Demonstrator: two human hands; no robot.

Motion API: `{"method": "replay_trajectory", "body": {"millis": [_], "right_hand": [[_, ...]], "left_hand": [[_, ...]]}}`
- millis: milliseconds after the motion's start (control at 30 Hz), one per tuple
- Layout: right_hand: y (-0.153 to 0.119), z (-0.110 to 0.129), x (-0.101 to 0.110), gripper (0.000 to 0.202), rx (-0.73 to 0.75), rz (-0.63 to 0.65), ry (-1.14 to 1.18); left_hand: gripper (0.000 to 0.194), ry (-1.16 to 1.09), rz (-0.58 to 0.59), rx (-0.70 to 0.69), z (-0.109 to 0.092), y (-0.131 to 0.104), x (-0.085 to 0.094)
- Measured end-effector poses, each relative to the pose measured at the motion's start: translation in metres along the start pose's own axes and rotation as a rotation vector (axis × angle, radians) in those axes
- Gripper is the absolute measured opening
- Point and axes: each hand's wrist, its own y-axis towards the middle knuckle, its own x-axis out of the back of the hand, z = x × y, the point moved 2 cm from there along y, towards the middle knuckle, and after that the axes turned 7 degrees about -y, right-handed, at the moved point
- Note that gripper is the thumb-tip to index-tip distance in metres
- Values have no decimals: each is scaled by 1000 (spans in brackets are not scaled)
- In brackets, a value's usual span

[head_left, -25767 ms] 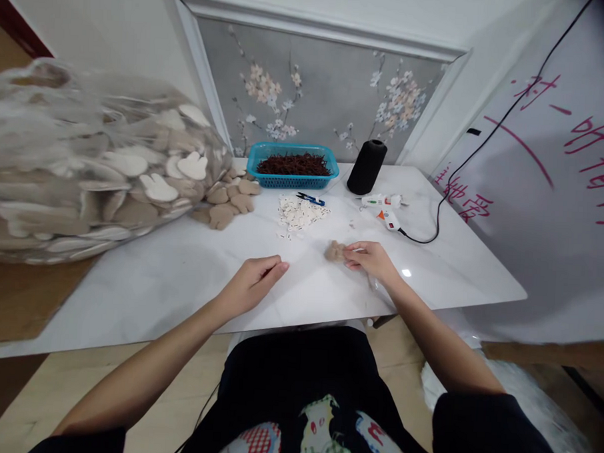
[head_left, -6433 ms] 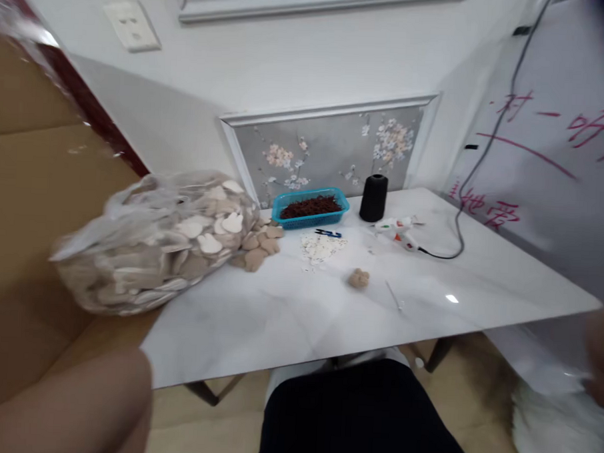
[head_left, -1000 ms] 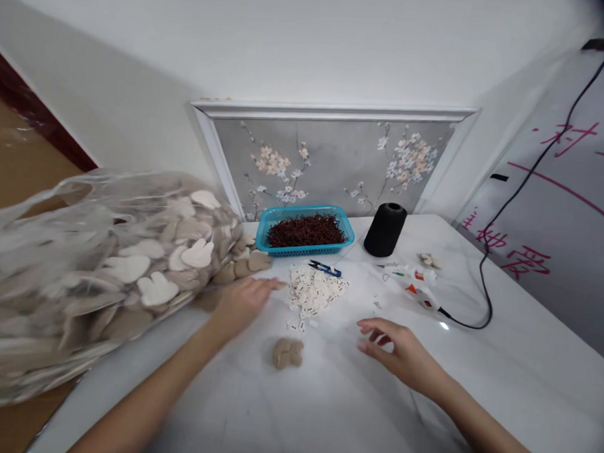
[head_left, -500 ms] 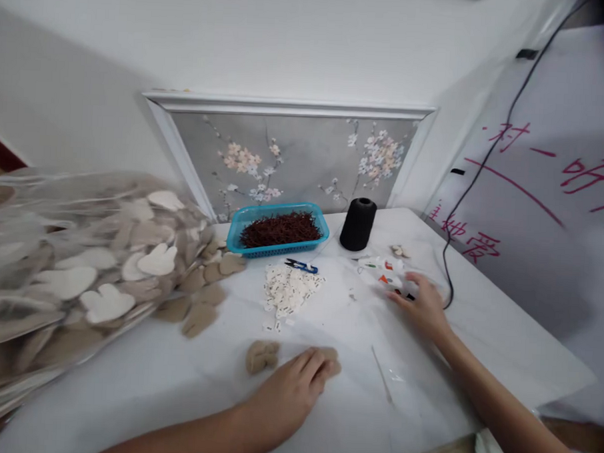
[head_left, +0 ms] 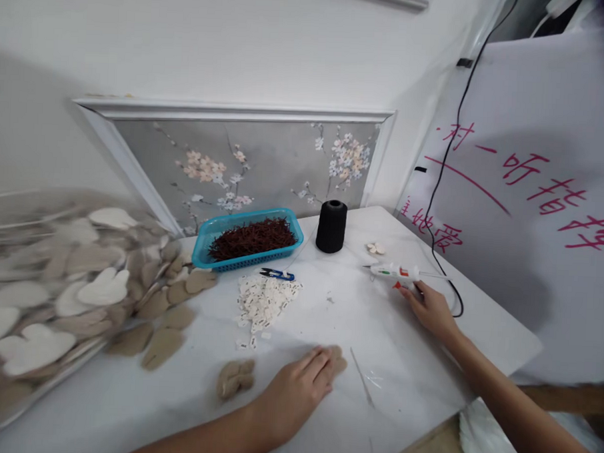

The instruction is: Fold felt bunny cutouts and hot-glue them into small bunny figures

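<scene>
On the white table (head_left: 401,364), my left hand (head_left: 297,393) presses its closed fingers on a small tan fabric piece (head_left: 338,361), partly hidden beneath them. My right hand (head_left: 428,309) is closed on the handle of a white glue gun (head_left: 397,272) lying on its side, its nozzle toward the left. Left of my left hand sits a folded tan piece (head_left: 235,378). Farther back are a pile of small white labels (head_left: 263,301) and blue snips (head_left: 278,274). A thin stick (head_left: 361,377) lies between my hands.
A clear bag of white and tan shapes (head_left: 53,296) fills the left side. At the back stand a blue basket (head_left: 201,245) of dark red strands and a black thread cone (head_left: 331,226). Small pale pieces (head_left: 376,248) lie behind the glue gun. A black cable (head_left: 434,245) hangs at right.
The view has shifted to the right. The glue gun now shows sharply in my right hand, level, where it was blurred before. My left hand stays on the tan piece.
</scene>
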Motion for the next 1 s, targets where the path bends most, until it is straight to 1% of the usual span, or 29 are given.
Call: {"method": "replay_trajectory", "body": {"millis": [67, 167, 300, 400, 500, 533, 567, 633, 667, 700, 733, 767, 800, 833, 867, 900, 933, 967, 1000], "right_hand": [[0, -9, 5, 44, -26, 3, -18], [-1, -16, 5, 45, -43, 15, -28], [-2, -17, 1, 46, -24, 21, -19], [-2, -18, 1, 49, -8, 19, -39], [-3, -23, 1, 52, -46, 36, -52], [-5, -25, 2, 56, -82, 0, -54], [-8, -27, 4, 62, -132, -69, -59], [-21, -27, 7, 73, -244, -276, -74], [-30, -24, 8, 73, -268, -368, -73], [-40, -17, 8, 68, -254, -416, -61], [-50, -6, 7, 60, -181, -403, -30], [-60, 8, 6, 51, -60, -324, 20], [-69, 26, 3, 42, 77, -187, 74], [-76, 45, 0, 36, 225, -8, 134], [-83, 64, -2, 35, 366, 157, 187], [-87, 83, -3, 39, 454, 271, 226], [-88, 99, -4, 45, 514, 343, 270], [-85, 114, -5, 51, 534, 399, 328], [-81, 127, -6, 56, 524, 453, 391]], "left_hand": [[33, 24, -41, 1, -1, 3, 1], [33, 57, -79, -16, -1, 6, 5], [33, 81, -68, -80, 0, 6, 12], [33, 50, -83, -72, 1, 6, 14], [32, 8, -97, -59, 3, 7, 15], [31, -9, -110, -58, 3, 7, 15], [30, -31, -128, -56, 4, 7, 16], [26, -77, -168, -56, 6, 8, 16], [25, -98, -181, -56, 7, 8, 17], [24, -112, -186, -60, 7, 9, 17], [23, -118, -186, -67, 8, 9, 17], [24, -114, -183, -71, 8, 9, 17], [25, -100, -177, -80, 9, 9, 16], [26, -78, -172, -85, 9, 9, 17], [26, -53, -172, -87, 10, 9, 18], [26, -33, -176, -90, 11, 10, 19], [26, -31, -181, -85, 12, 10, 23], [27, -65, -181, -65, 15, 11, 27], [28, -144, -169, -6, 19, 14, 33]]}}
